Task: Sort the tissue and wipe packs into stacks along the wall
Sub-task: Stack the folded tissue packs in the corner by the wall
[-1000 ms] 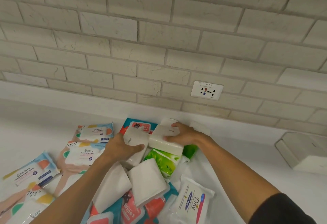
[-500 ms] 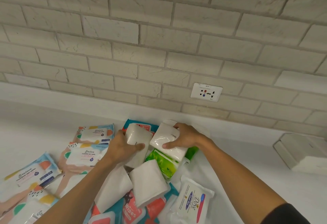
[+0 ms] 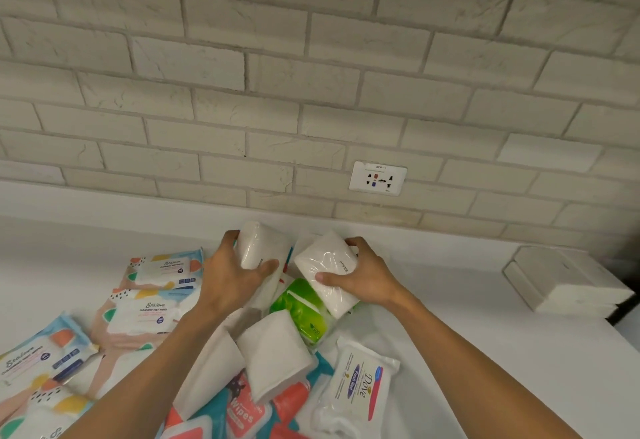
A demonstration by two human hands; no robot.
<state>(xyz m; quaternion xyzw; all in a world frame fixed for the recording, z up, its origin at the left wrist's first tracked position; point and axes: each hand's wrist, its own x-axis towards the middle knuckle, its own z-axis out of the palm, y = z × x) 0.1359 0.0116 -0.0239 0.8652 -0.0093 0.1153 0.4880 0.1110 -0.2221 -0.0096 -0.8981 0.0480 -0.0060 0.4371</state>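
My left hand [image 3: 231, 281] grips a plain white tissue pack [image 3: 260, 246], lifted and tilted over the pile near the wall. My right hand [image 3: 363, 274] grips a second white tissue pack [image 3: 329, 267] just to the right of it, above a green tissue pack [image 3: 304, 312]. Two more white tissue packs [image 3: 273, 352] lie below my hands. Teal and red wipe packs [image 3: 247, 411] sit at the bottom. A white Dove wipe pack [image 3: 358, 388] lies at the lower right. Several pastel Stalove wipe packs [image 3: 145, 312] are spread on the left.
The white counter [image 3: 467, 352] runs to a pale brick wall [image 3: 311, 92] with a socket plate [image 3: 378, 178]. A white stack of folded paper towels [image 3: 561, 281] sits at the right by the wall. Bare counter lies along the wall on the far left.
Both hands have lifted their white tissue packs up off the pile and toward the wall. The left pack has turned more upright, and the two packs now sit apart.
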